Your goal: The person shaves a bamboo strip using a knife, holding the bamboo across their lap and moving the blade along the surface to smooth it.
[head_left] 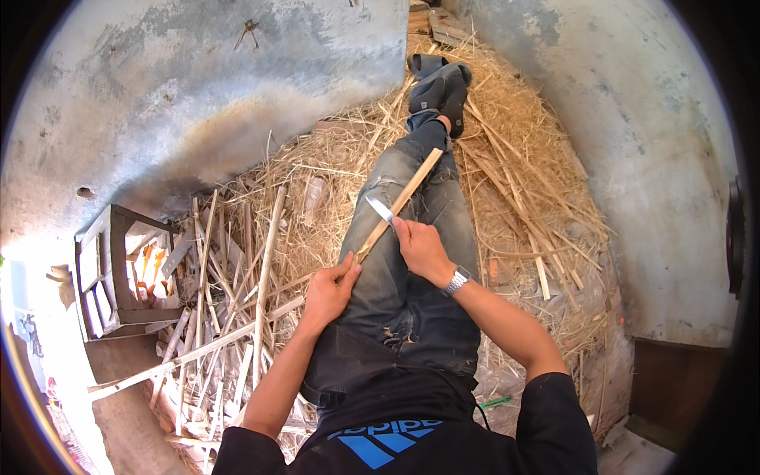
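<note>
A pale split strip of wood or bamboo (413, 183) lies slanted across my outstretched legs in worn dark jeans. My left hand (331, 290) is closed, pinching the strip's near end between thumb and fingers. My right hand (422, 248), with a metal watch (456, 280) on its wrist, is closed around a knife. The knife's shiny blade (380, 209) points up and left, lying across or just above the middle of the strip. The right fingers hide the knife's handle.
Loose shavings (518, 119) cover the floor around my legs. Long strips (269, 261) lie piled at left, others (514, 198) at right. A dark open frame (119, 261) stands at far left. Stained grey walls (198, 103) rise on both sides. A small green object (497, 402) lies near my right side.
</note>
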A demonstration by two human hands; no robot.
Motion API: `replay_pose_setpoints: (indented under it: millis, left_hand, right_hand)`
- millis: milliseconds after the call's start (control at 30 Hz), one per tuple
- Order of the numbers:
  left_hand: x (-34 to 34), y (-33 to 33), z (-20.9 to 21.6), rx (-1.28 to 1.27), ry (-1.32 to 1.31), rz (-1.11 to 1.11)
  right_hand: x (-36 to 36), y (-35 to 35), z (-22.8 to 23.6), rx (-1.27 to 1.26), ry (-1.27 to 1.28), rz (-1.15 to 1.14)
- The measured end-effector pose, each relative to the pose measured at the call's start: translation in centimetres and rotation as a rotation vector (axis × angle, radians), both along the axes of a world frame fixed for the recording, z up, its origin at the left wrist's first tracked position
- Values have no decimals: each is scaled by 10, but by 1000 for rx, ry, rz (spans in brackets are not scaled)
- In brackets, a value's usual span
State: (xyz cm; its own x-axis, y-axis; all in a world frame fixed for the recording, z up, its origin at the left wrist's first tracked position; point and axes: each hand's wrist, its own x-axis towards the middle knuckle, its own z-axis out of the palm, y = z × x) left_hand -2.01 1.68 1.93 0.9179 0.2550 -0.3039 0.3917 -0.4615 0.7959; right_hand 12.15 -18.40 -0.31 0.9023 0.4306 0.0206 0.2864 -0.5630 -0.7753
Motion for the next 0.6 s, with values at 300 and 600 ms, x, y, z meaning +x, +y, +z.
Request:
replay_pose_setpoints:
  millis: [300,600]
  left_hand:
    - [6,-5,-4,-65,-7,39]
    - [3,12,-24,-220,-83,5]
  right_hand:
    - [67,-22,-19,17,-65,-290]
    - [20,-9,-1,78,-36,-123]
